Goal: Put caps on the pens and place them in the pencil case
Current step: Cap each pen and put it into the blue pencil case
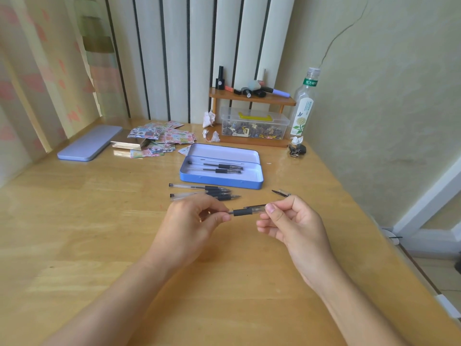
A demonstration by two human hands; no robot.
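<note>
Landmark: the blue pencil case (221, 180) lay open on the wooden worktop (104, 221); every place below is given from it.
Inside the case: two capped pens (222, 168) lay side by side on its pale floor, clips pointing right.
Loose pens: uncapped pens (204, 191) lay on the worktop just in front of the case's near wall, tips pointing right, close together and parallel to the wall.
Held pen: one pen (245, 211) was raised above the worktop, in front of the case and nearer the person than the loose pens, lying roughly level.
Left hand: the left hand (192, 221) had its fingers (225, 217) pinched narrowly on the pen's barrel, just left of the dark grip.
Right hand: the right hand (296, 223) had its thumb and fingers (270, 209) closed on the clear cap (258, 209), which sat over the pen's tip end.
Spare cap: another cap (281, 193) lay on the worktop, off the case's near right corner.
Lid: a flat lilac tin lid (91, 143) lay well to the left of the case.
Cards: a spread of patterned cards (162, 137) lay behind the case's left end.
Shelf: a small wooden shelf (252, 99) stood behind the case, with a clear bottle (304, 103) beside it.
</note>
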